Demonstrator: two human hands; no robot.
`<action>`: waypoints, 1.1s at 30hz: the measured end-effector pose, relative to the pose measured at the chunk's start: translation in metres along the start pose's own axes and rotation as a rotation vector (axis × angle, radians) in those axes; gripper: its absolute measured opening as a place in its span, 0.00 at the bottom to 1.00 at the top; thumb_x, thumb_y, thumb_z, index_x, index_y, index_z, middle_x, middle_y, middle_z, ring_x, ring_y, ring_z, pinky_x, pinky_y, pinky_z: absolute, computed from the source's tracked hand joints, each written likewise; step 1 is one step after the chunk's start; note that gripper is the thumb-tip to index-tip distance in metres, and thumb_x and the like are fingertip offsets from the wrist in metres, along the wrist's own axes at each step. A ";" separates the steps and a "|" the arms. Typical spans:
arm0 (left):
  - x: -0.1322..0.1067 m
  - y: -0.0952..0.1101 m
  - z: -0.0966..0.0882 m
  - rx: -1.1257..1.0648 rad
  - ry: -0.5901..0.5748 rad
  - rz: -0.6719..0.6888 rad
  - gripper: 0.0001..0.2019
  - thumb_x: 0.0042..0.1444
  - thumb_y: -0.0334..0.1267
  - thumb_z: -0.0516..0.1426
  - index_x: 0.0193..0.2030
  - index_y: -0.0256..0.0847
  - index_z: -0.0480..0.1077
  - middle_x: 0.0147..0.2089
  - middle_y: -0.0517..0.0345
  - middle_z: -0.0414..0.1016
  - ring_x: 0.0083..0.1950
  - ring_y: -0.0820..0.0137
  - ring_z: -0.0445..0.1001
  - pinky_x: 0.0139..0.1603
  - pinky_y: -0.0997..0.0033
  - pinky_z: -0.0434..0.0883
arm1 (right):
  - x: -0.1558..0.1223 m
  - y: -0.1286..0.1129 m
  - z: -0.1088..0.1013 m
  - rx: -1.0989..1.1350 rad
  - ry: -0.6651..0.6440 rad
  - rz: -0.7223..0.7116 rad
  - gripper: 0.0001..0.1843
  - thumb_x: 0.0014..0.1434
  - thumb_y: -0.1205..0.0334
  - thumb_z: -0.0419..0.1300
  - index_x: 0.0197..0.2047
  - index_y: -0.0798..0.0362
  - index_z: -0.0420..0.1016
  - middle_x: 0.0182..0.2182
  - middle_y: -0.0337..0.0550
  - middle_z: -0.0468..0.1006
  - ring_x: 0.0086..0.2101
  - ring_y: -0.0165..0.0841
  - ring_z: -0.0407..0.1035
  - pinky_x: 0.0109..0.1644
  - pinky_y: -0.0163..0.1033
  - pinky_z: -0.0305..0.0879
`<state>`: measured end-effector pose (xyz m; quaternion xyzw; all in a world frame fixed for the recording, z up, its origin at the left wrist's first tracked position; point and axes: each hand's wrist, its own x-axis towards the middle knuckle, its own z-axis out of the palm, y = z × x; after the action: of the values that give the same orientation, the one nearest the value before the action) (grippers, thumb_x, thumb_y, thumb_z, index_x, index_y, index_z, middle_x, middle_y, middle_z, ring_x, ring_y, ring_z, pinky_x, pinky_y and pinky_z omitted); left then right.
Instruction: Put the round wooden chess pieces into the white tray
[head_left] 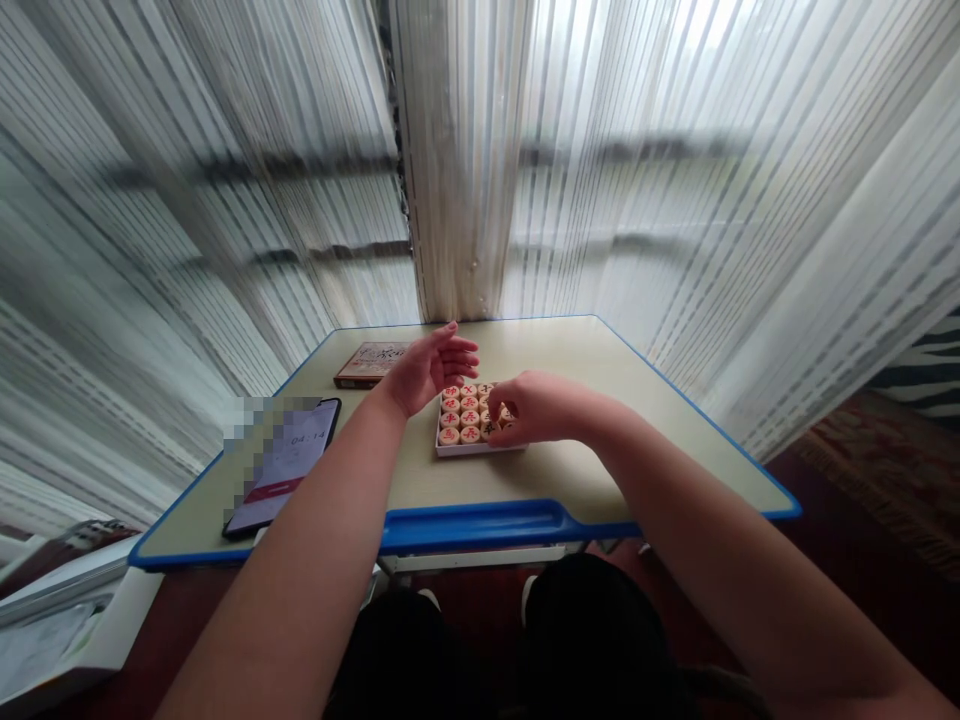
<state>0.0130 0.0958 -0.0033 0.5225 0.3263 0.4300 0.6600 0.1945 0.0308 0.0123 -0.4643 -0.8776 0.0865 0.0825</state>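
A white box (469, 452) holds wooden Chinese chess pieces (469, 419) in rows, with red characters on the left and black ones showing near my right hand. Over the right part of the box curves my right hand (529, 405). Its thumb and index fingertip are apart, close to the pieces; whether they touch one is unclear, and the hand covers several pieces. Behind the box's left back corner, my left hand (431, 372) is raised, palm turned rightward and fingers stretched out, holding nothing.
A flat brown printed box (365, 365) lies at the back left of the blue-edged table (600, 345). A phone (289, 470) showing numerals rests near the left edge, partly pixelated. A blue groove (472, 522) runs along the front edge. Curtains hang behind the table.
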 end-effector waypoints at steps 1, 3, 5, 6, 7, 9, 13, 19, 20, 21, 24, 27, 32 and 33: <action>0.000 0.000 0.000 0.001 0.002 0.000 0.23 0.49 0.56 0.57 0.33 0.34 0.74 0.28 0.52 0.76 0.29 0.71 0.75 0.27 0.75 0.66 | 0.000 0.001 0.001 0.004 -0.003 -0.001 0.12 0.43 0.52 0.66 0.31 0.49 0.77 0.23 0.37 0.73 0.20 0.26 0.59 0.24 0.34 0.49; -0.001 0.000 0.001 -0.003 -0.003 0.002 0.23 0.49 0.56 0.57 0.33 0.34 0.74 0.28 0.52 0.76 0.29 0.71 0.75 0.27 0.74 0.66 | 0.001 0.001 0.001 -0.004 -0.016 -0.005 0.12 0.43 0.53 0.66 0.30 0.49 0.77 0.23 0.37 0.73 0.20 0.26 0.59 0.24 0.34 0.49; -0.001 0.000 0.001 -0.014 -0.015 0.008 0.23 0.49 0.56 0.57 0.33 0.34 0.74 0.28 0.52 0.76 0.28 0.71 0.75 0.27 0.74 0.67 | 0.001 0.001 0.002 -0.019 -0.036 -0.016 0.11 0.44 0.53 0.65 0.29 0.50 0.77 0.22 0.37 0.72 0.21 0.27 0.59 0.24 0.34 0.49; -0.001 0.001 0.001 -0.020 -0.020 0.011 0.23 0.49 0.56 0.57 0.33 0.33 0.74 0.28 0.52 0.76 0.28 0.71 0.75 0.27 0.74 0.67 | 0.001 0.001 0.002 -0.024 -0.046 -0.022 0.11 0.44 0.52 0.65 0.28 0.50 0.76 0.22 0.37 0.72 0.21 0.27 0.59 0.24 0.34 0.49; -0.001 0.000 0.002 -0.024 -0.022 0.013 0.23 0.49 0.56 0.57 0.33 0.33 0.75 0.28 0.52 0.76 0.28 0.71 0.74 0.28 0.74 0.67 | 0.001 0.001 0.001 -0.028 -0.054 -0.027 0.11 0.45 0.52 0.64 0.28 0.50 0.76 0.22 0.37 0.72 0.21 0.27 0.59 0.24 0.34 0.49; -0.001 0.000 0.002 -0.026 -0.019 0.013 0.22 0.49 0.55 0.57 0.33 0.33 0.75 0.28 0.52 0.76 0.28 0.71 0.74 0.28 0.73 0.67 | 0.001 0.001 0.001 -0.029 -0.059 -0.026 0.11 0.45 0.52 0.63 0.29 0.50 0.76 0.22 0.37 0.72 0.21 0.27 0.59 0.24 0.34 0.49; -0.001 -0.001 0.001 -0.024 -0.034 0.009 0.22 0.49 0.54 0.57 0.33 0.34 0.75 0.28 0.52 0.76 0.28 0.71 0.74 0.30 0.73 0.67 | 0.001 -0.001 0.000 -0.011 -0.058 -0.006 0.12 0.45 0.53 0.64 0.31 0.49 0.77 0.24 0.38 0.73 0.22 0.27 0.59 0.25 0.34 0.50; -0.001 0.000 0.002 -0.020 -0.047 0.012 0.23 0.48 0.56 0.57 0.33 0.33 0.75 0.28 0.53 0.76 0.28 0.70 0.74 0.29 0.73 0.67 | -0.001 -0.002 -0.003 0.035 -0.093 -0.010 0.10 0.46 0.56 0.63 0.33 0.48 0.79 0.23 0.36 0.73 0.22 0.26 0.58 0.26 0.33 0.50; -0.002 0.000 0.002 -0.018 -0.045 0.012 0.23 0.48 0.56 0.57 0.33 0.33 0.75 0.28 0.53 0.76 0.28 0.70 0.74 0.29 0.73 0.67 | -0.001 -0.002 -0.003 0.042 -0.102 -0.011 0.10 0.46 0.57 0.63 0.34 0.47 0.79 0.23 0.36 0.73 0.22 0.25 0.58 0.26 0.33 0.50; -0.002 0.000 0.002 -0.017 -0.045 0.013 0.23 0.48 0.56 0.57 0.33 0.33 0.74 0.28 0.53 0.76 0.28 0.70 0.74 0.29 0.73 0.67 | -0.001 -0.002 -0.004 0.050 -0.112 -0.011 0.10 0.46 0.57 0.62 0.34 0.47 0.79 0.23 0.35 0.72 0.22 0.25 0.58 0.26 0.33 0.50; -0.002 0.000 0.003 -0.023 -0.055 0.018 0.23 0.48 0.56 0.57 0.33 0.33 0.74 0.28 0.53 0.76 0.28 0.71 0.74 0.28 0.74 0.67 | -0.001 -0.002 -0.006 0.067 -0.137 -0.003 0.13 0.47 0.57 0.62 0.37 0.47 0.80 0.23 0.36 0.72 0.22 0.25 0.59 0.27 0.32 0.51; -0.002 0.000 0.002 -0.027 -0.069 0.020 0.23 0.48 0.56 0.57 0.34 0.34 0.74 0.28 0.53 0.76 0.28 0.71 0.74 0.28 0.74 0.67 | -0.001 -0.001 -0.007 0.084 -0.143 0.006 0.14 0.47 0.57 0.61 0.37 0.48 0.80 0.24 0.36 0.72 0.23 0.25 0.59 0.28 0.32 0.52; -0.002 0.000 0.003 -0.013 -0.089 0.013 0.23 0.49 0.56 0.56 0.35 0.34 0.75 0.28 0.53 0.76 0.29 0.70 0.74 0.29 0.73 0.66 | -0.001 0.000 -0.007 0.107 -0.154 0.026 0.15 0.47 0.56 0.61 0.39 0.47 0.81 0.24 0.37 0.73 0.24 0.26 0.60 0.29 0.33 0.52; -0.002 0.000 0.003 -0.012 -0.094 0.010 0.23 0.49 0.56 0.56 0.35 0.34 0.75 0.28 0.53 0.76 0.29 0.70 0.74 0.29 0.73 0.67 | -0.001 0.001 -0.007 0.109 -0.167 0.031 0.15 0.47 0.56 0.61 0.39 0.47 0.81 0.24 0.37 0.73 0.23 0.26 0.60 0.29 0.33 0.52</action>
<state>0.0144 0.0928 -0.0025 0.5399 0.2897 0.4101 0.6756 0.1973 0.0308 0.0194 -0.4641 -0.8680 0.1738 0.0330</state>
